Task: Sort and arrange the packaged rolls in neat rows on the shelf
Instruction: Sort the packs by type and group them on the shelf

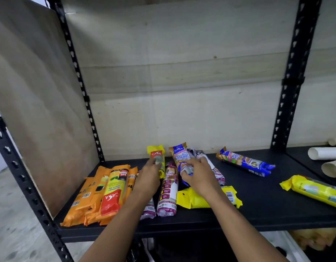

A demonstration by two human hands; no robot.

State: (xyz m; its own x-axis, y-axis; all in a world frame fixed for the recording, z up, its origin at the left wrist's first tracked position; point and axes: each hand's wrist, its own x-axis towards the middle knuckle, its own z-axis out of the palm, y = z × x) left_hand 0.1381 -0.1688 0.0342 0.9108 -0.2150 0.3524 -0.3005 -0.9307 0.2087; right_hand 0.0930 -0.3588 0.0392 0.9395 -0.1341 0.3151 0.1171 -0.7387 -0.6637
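Black metal shelf (258,203): left hand (148,176) gripping yellow plastic-wrapped roll (157,157), right hand (198,175) closed around blue-and-orange plastic-wrapped roll (181,157); orange packaged rolls (99,195) stacked leftward.

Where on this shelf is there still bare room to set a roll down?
Bare shelf lies between the crosswise yellow pack, the blue roll and the yellow roll at right. Left of that it is crowded: orange packs, purple rolls, both hands.
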